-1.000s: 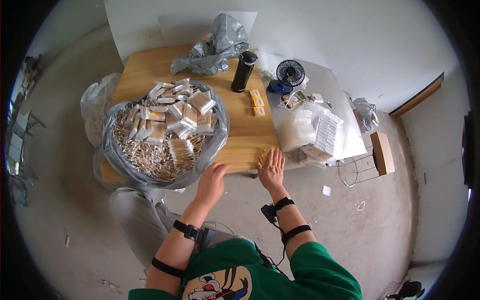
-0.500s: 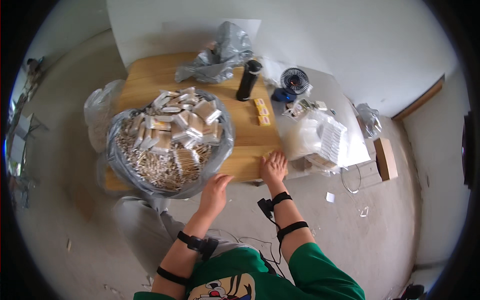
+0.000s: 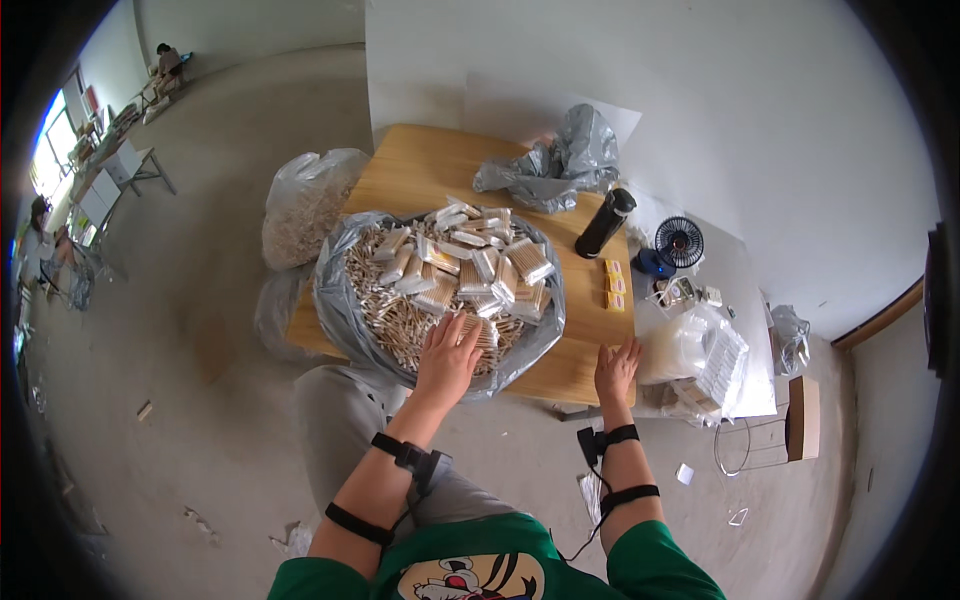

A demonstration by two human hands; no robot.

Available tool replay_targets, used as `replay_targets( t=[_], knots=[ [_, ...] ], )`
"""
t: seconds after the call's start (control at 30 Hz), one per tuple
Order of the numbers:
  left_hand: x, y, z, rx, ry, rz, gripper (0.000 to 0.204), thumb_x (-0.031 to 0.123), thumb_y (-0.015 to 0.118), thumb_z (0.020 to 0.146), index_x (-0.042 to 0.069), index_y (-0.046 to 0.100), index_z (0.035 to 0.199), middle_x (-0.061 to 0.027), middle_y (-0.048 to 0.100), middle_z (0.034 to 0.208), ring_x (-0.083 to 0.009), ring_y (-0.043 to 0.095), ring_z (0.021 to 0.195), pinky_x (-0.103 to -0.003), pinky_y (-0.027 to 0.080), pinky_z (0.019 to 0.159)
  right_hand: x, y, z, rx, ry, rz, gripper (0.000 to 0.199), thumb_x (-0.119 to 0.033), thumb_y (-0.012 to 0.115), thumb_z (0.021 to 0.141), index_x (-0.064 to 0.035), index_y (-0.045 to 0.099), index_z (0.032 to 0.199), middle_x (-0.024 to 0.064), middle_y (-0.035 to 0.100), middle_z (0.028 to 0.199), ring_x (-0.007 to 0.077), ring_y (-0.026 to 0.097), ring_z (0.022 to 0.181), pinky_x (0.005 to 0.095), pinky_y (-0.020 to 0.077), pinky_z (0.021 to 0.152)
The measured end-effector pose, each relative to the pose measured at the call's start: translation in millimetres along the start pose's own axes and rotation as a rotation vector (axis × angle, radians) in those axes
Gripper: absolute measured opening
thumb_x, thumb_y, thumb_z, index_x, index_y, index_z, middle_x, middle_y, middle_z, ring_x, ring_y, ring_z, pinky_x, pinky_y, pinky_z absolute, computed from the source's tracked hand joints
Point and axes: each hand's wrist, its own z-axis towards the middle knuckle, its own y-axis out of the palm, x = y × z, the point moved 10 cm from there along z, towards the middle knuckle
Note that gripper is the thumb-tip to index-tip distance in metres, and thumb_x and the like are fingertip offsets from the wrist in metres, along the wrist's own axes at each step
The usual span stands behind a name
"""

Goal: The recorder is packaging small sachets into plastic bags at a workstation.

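Presently, entry for one worktable scene, seen from the head view.

Left hand: left hand [image 3: 447, 357] lies palm down with fingers spread wide on the heap of sticks [image 3: 400, 320], at the near side of the heap; whether it grips anything under the palm cannot be told.

Right hand: right hand [image 3: 617, 368] rests flat, fingers spread and holding nothing, on the near edge of the tabletop [image 3: 580, 350], towards its right corner.

Heap: pale thin wooden sticks, loose, piled in a wide grey plastic sheet [image 3: 335, 300] whose rim stands up round them like a bowl; it fills the near-left half of the tabletop.

Packets: small clear packets of sticks [image 3: 480, 260] lie on the far part of the heap, tumbled at all angles, touching one another.

Handling, as a judgement: the loose sticks look light and slippery, so a gentle gathering with curled fingers should serve better than a flat press; the right hand on the edge gives a steadying brace.

Risk, as a judgement: the sheet overhangs the near edge, so a hard push could spill sticks to the floor.

Other stock: crumpled grey bag [image 3: 560, 170] at the far edge; black flask [image 3: 604, 224] upright near the right edge; small yellow boxes [image 3: 613, 284] beside it.
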Motion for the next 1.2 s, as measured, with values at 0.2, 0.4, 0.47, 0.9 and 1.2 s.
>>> replay_targets(
  t=[0.2,0.4,0.47,0.9,1.2],
  knots=[
    [3.4,16.7,4.3,-0.105,0.169,0.065,0.051,0.026,0.063,0.081,0.016,0.050,0.129,-0.0128,0.040,0.139,-0.0339,0.032,0.131,-0.049,0.024,0.109,-182.7,-30.7,15.3,-0.160,-0.259,0.395,0.049,-0.002,0.065,0.073,0.0017,0.047,0.118,0.0217,0.046,0.123,0.0394,0.043,0.117,0.0430,0.0373,0.099],
    [-31.3,7.5,-15.7,-0.030,0.099,0.087,0.044,0.023,0.063,0.079,0.018,0.056,0.123,-0.0102,0.043,0.136,-0.0324,0.033,0.130,-0.051,0.024,0.107,-276.7,4.2,16.0,-0.404,-0.458,0.373,0.057,-0.003,0.061,0.075,-0.0078,0.042,0.129,0.0226,0.042,0.129,0.0404,0.042,0.118,0.0436,0.0375,0.099],
    [-37.9,0.5,-20.6,-0.033,0.080,0.108,0.044,0.023,0.062,0.080,0.018,0.055,0.124,-0.0103,0.043,0.136,-0.0312,0.033,0.131,-0.050,0.023,0.108,-278.1,17.9,20.9,-0.413,-0.442,0.338,0.058,-0.002,0.061,0.075,-0.0082,0.042,0.129,0.0227,0.041,0.130,0.0407,0.041,0.119,0.0435,0.0376,0.099],
    [-31.5,44.6,-1.9,-0.419,0.014,0.187,0.054,0.029,0.053,0.088,0.023,0.037,0.140,-0.0117,0.025,0.148,-0.0317,0.018,0.138,-0.054,0.013,0.110,-219.8,24.8,46.7,-0.326,0.104,0.605,0.020,-0.007,0.054,0.081,-0.0047,0.055,0.101,0.0171,0.061,0.097,0.0358,0.060,0.088,0.0427,0.0484,0.077],
    [-36.0,46.6,1.0,-0.278,-0.061,0.105,0.056,0.031,0.057,0.085,0.024,0.040,0.138,-0.0125,0.024,0.148,-0.0356,0.016,0.138,-0.057,0.011,0.110,-272.3,18.7,27.7,-0.275,-0.233,0.288,0.046,-0.010,0.060,0.079,-0.0106,0.047,0.123,0.0166,0.054,0.114,0.0368,0.055,0.102,0.0441,0.0463,0.085]
  ],
)
